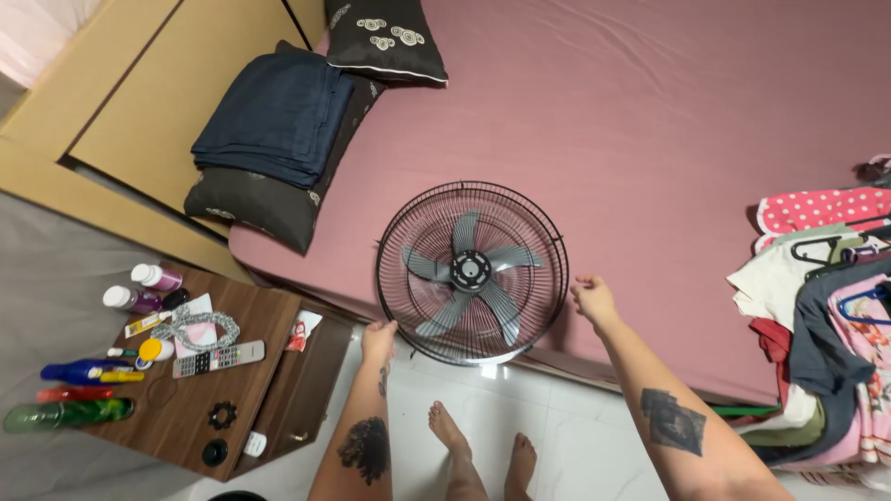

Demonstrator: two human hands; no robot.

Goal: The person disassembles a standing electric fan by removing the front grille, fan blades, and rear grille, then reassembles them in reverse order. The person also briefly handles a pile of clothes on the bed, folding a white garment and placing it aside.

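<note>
The person stands on the white tiled floor (557,436) at the edge of a bed with a pink sheet (650,139), both arms stretched toward a round black wire fan guard (471,271) with grey blades inside it. The guard stands nearly upright against the bed's edge, its lower rim down by the floor.

The left hand (379,340) is at the guard's lower left rim. Its fingers (385,327) are curled together and touch the outer wire ring; whether they fully wrap the wire cannot be told from this angle. The right hand (592,299) is just beside the guard's right rim, apart from it by a small gap. Its fingers (582,281) are loosely spread and half open, holding nothing.

Below the hands, the person's bare feet (483,450) rest on the tiles. Left of the left fingers stands a brown wooden bedside tabletop (241,371) carrying a grey remote control (218,358), small bottles, a chain and a black ring-shaped knob (222,415). Well above the left fingers, at the head of the bed, a folded dark blue blanket (269,116) lies on dark patterned pillows (385,37). To the right of the right fingers, a heap of clothes on hangers (826,315) sits on the bed's corner.
</note>
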